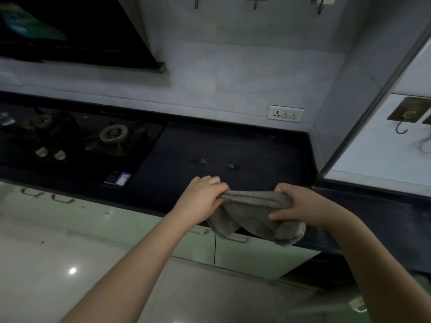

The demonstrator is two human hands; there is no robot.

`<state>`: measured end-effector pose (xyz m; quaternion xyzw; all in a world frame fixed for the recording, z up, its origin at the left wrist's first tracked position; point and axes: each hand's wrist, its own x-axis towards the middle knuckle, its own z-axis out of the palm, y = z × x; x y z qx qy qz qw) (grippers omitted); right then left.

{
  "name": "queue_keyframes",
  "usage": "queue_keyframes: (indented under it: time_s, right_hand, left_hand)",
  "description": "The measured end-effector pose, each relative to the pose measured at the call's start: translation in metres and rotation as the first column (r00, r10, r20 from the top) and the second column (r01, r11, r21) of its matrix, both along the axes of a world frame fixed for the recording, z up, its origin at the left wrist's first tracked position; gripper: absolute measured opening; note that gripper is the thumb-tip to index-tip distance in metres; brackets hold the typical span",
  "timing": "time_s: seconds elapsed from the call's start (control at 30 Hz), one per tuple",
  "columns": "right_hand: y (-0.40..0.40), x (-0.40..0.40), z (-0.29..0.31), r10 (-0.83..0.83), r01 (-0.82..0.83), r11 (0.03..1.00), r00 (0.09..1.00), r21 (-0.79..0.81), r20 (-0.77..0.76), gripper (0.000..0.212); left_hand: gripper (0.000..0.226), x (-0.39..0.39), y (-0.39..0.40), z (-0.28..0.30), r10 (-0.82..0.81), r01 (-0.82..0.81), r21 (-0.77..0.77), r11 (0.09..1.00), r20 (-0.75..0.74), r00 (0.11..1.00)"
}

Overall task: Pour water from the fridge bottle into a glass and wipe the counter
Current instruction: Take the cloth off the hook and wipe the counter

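Two hands, left hand (203, 199) and right hand (303, 207), grip my cloth (251, 213) above counter (210, 145); bunched folds may smear droplets (201, 161).

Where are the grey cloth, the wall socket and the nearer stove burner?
grey cloth (251, 213), head view, middle of hanging fabric.
wall socket (286, 113), head view, plate centre.
stove burner (114, 134), head view, ring top.
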<state>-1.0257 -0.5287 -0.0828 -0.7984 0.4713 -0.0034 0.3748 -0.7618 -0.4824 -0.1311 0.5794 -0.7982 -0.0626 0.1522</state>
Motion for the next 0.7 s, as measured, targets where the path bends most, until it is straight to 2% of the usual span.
queue_keyframes:
  time_s: [0.13, 0.3, 0.43, 0.57, 0.7]
  right_hand:
    - [0.014, 0.027, -0.009, 0.043, -0.044, 0.999, 0.998, -0.007, -0.05, 0.022]
    - [0.015, 0.056, -0.018, 0.097, -0.128, 0.986, 0.96, -0.105, -0.262, 0.006]
    - [0.005, 0.071, -0.021, 0.055, -0.102, 0.987, 0.938, -0.121, -0.341, 0.013]
    - [-0.017, 0.075, -0.028, 0.009, -0.037, 0.996, 0.953, -0.084, -0.304, 0.021]
    - [-0.042, 0.079, -0.044, 0.04, -0.059, 0.997, 0.954, -0.056, -0.298, 0.023]
  left_hand:
    - [0.015, 0.04, 0.019, -0.005, 0.015, -0.016, -0.028, 0.999, -0.023, 1.0]
    - [0.012, 0.079, 0.027, -0.005, 0.027, -0.027, -0.005, 1.0, -0.028, 0.999]
    - [0.011, 0.093, 0.019, -0.009, 0.016, -0.016, 0.016, 1.0, 0.003, 1.0]
    - [0.019, 0.109, 0.0, -0.017, 0.039, -0.041, 0.022, 0.999, 0.06, 0.997]
    - [0.023, 0.122, -0.029, -0.022, 0.028, -0.037, 0.089, 0.995, 0.099, 0.995]
